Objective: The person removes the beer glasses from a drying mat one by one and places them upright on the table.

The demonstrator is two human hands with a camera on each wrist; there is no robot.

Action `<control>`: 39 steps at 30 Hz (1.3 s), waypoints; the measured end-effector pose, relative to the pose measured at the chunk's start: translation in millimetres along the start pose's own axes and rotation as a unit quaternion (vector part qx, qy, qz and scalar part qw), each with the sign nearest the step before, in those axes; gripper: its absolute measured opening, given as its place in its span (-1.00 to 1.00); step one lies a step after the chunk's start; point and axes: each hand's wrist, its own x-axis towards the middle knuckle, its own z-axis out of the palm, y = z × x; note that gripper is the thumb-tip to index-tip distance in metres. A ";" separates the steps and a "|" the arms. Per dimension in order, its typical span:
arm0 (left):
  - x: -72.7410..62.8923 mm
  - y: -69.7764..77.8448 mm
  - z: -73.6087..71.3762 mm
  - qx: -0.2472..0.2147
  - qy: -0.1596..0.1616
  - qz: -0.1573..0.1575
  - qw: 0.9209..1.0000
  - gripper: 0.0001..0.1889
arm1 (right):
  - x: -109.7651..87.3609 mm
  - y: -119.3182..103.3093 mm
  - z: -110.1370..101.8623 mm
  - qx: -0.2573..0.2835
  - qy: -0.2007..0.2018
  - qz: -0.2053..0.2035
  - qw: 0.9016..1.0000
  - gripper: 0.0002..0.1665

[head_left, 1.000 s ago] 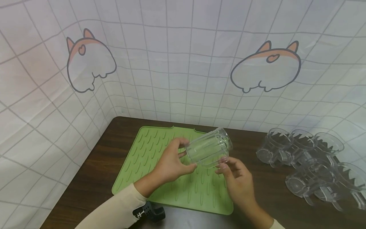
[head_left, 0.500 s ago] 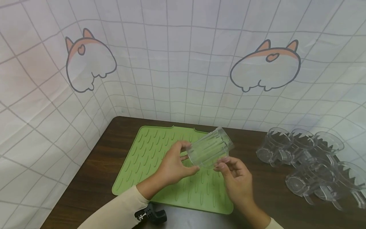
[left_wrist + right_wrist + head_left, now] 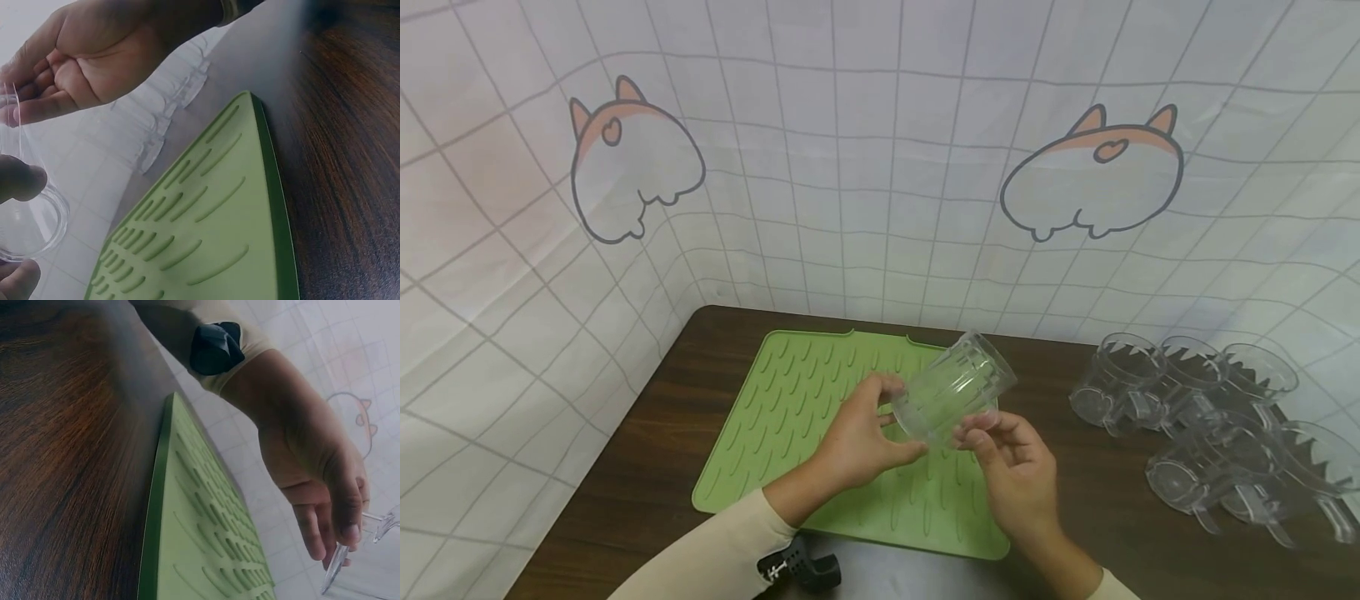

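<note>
A clear mug (image 3: 951, 387) is held tilted above the green ridged mat (image 3: 775, 433), its mouth toward the upper right. My left hand (image 3: 861, 437) grips the mug around its base, thumb on the near side and fingers on the far side. At the mug's lower right side my right hand (image 3: 1018, 475) pinches the handle between thumb and fingers. The left wrist view shows the round base (image 3: 37, 228) and the left thumb (image 3: 22, 178). In the right wrist view the left hand (image 3: 319, 456) holds the mug's base end, and the rest runs out of frame.
Several clear mugs (image 3: 1176, 483) stand close together on the dark wooden table (image 3: 1075, 508) at the right. A white grid-patterned curtain (image 3: 865, 167) rises behind and along the left side. A black strapped device (image 3: 808, 571) sits on the left wrist.
The mug has tipped a little, its base end shifting down and to the right. My left hand has moved slightly right with it, while my right hand keeps its pinch on the handle.
</note>
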 end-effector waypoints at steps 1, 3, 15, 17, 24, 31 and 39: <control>-0.2 -0.5 0.1 -0.003 -0.002 -0.003 1.000 -0.24 | 0.0 -0.2 0.1 0.001 -0.005 -0.004 1.000 -0.78; -0.9 -1.2 0.2 -0.012 -0.007 -0.011 1.000 -0.22 | -0.2 -0.9 0.2 -0.003 -0.014 -0.003 1.000 -0.79; -3.0 -5.5 1.9 -0.024 -0.027 -0.038 0.999 -0.27 | -0.8 0.4 -0.2 -0.023 -0.070 -0.055 0.996 -0.87; -3.2 -5.3 2.1 -0.027 -0.030 -0.040 0.998 -0.29 | -1.4 0.4 -0.6 -0.042 -0.073 -0.059 0.995 -0.87; -3.5 -4.7 1.6 -0.016 -0.050 -0.052 0.997 -0.37 | -3.6 -0.6 -3.2 -0.116 -0.111 -0.079 0.984 -0.73; -3.5 -6.6 1.3 0.004 -0.061 -0.047 0.997 -0.40 | -2.6 -1.5 -6.9 -0.189 -0.136 -0.109 0.966 -0.59; -4.5 -6.4 1.7 0.001 -0.062 -0.036 0.997 -0.28 | -3.4 0.5 -10.7 -0.206 -0.143 -0.116 0.961 -0.60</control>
